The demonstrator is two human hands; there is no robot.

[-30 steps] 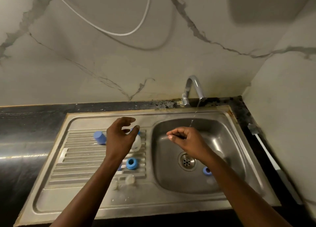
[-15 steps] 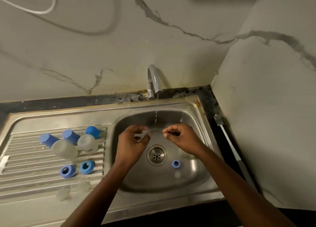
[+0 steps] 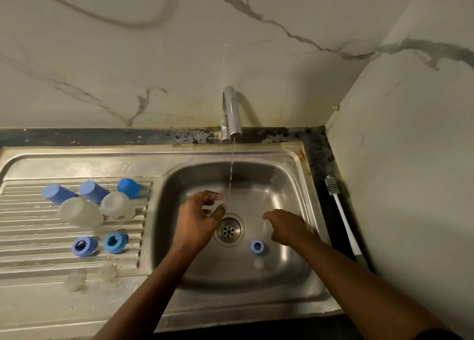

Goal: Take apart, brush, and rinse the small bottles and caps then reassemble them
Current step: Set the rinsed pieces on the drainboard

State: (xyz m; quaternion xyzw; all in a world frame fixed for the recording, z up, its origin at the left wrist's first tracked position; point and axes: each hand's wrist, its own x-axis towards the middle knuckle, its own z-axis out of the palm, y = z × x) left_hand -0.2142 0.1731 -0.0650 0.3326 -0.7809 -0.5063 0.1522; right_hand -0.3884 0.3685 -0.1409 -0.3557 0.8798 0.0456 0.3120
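Left hand (image 3: 202,219), centre frame, loosely curled beside the stream (image 3: 232,168), presumably rinsing; contents indiscernible. Right hand (image 3: 288,228), blurred, fingers extended, apparently empty, near the ring (image 3: 257,246), lower-centre.

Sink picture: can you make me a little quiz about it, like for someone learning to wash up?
1. True or false: water runs from the tap.
2. How many blue rings lie on the drainboard?
3. The brush lies: A in the basin, B right of the sink, C among the bottles.
Key: 1 true; 2 two; 3 B.
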